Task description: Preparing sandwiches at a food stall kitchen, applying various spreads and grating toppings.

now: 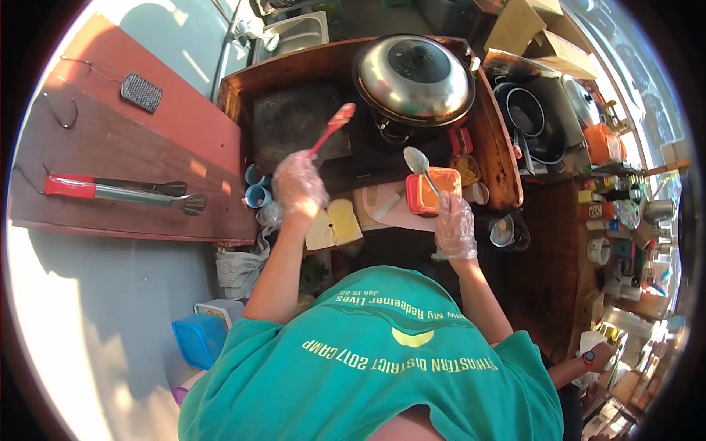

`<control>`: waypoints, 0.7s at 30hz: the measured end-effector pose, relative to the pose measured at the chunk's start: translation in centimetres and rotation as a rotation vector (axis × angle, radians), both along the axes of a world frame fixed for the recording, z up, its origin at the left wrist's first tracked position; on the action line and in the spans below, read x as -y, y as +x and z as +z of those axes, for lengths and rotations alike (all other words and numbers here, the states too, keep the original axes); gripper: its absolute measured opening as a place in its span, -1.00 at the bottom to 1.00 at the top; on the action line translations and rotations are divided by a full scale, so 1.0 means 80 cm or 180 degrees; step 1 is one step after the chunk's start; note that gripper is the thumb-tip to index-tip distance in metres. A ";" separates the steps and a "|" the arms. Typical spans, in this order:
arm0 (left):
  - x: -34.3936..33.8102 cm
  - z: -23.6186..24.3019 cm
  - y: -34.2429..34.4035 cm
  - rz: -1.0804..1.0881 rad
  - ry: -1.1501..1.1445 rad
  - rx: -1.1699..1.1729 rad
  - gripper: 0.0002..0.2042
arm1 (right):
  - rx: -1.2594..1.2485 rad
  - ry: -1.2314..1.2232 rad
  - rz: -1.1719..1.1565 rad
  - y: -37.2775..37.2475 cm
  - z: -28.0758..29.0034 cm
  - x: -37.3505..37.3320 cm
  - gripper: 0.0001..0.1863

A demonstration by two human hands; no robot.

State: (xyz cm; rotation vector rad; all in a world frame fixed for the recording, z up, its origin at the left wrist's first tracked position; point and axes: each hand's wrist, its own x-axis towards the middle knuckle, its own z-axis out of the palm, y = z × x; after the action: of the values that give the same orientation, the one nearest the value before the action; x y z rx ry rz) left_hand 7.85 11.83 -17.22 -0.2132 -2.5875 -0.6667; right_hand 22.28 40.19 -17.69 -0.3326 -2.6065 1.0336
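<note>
My left hand (300, 184), in a clear plastic glove, is closed round the handle of a red basting brush (332, 126). The brush points up and away over the dark flat griddle (294, 121); its head is smeared by motion. My right hand (456, 229), gloved too, grips a metal spoon (418, 162), its bowl raised to the far left. Just beyond that hand stands a red square tub (421, 197) with something orange in it. Slices of bread (343, 223), one with a yellow layer, lie near my left wrist. A pinkish cutting board (382, 206) sits between my hands.
A large domed lid (415, 77) covers a pot at the back. Blue cups (257, 195) stand left of the bread. Black pans (526, 110) are at the far right. Tongs (125, 187) and a grater (141, 92) hang on the left board. Another person's arm (581, 367) shows lower right.
</note>
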 end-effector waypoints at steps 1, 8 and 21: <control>0.029 -0.018 -0.017 0.0241 -0.0016 0.0444 -0.83 | 0.0087 -0.0084 0.0032 0.005 0.000 0.001 -0.75; 0.108 -0.105 -0.174 0.1292 -0.0270 0.1935 -0.80 | 0.0540 -0.0266 0.0357 0.027 -0.019 0.022 -0.66; 0.051 -0.063 -0.158 0.0705 -0.0553 0.2023 -0.78 | 0.1022 -0.0771 0.0086 0.057 -0.017 0.028 -0.61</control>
State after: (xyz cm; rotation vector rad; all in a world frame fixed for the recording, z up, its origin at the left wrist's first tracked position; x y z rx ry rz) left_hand -4.80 7.72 -22.24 0.2777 -3.2104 -0.4794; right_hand 26.83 37.98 -19.04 -0.5635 -2.7693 1.4135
